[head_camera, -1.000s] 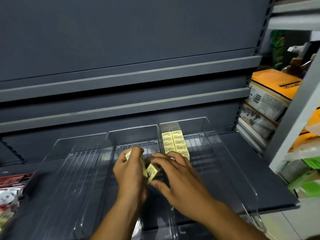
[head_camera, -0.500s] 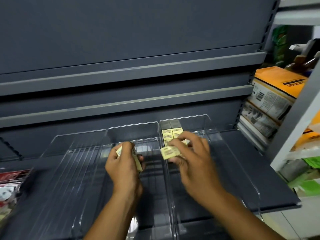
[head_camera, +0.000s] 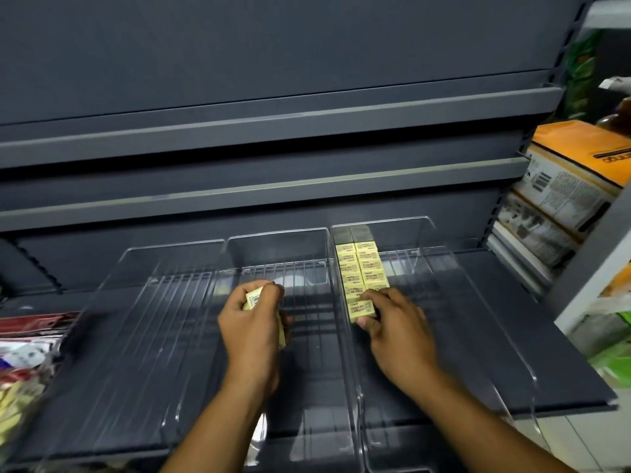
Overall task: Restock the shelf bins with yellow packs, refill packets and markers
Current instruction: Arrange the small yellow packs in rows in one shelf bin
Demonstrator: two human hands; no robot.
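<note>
Barely begun, I judge: of three clear plastic shelf bins, the two left of the right-hand bin [head_camera: 444,319] show no stock. The left hand [head_camera: 252,322], over its neighbour, curls round a few small yellow card packs [head_camera: 254,297], number unclear. The right hand [head_camera: 396,326] pinches one pack [head_camera: 362,309] inside the right-hand bin, ending two rows, roughly ten; no refill packets or markers placed

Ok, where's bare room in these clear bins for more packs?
Right clear plastic bin: bare floor between the rows of small yellow packs and its right wall. Middle clear bin and left clear bin: bare floors. Crowded at the right bin's left wall, by the right hand.
</note>
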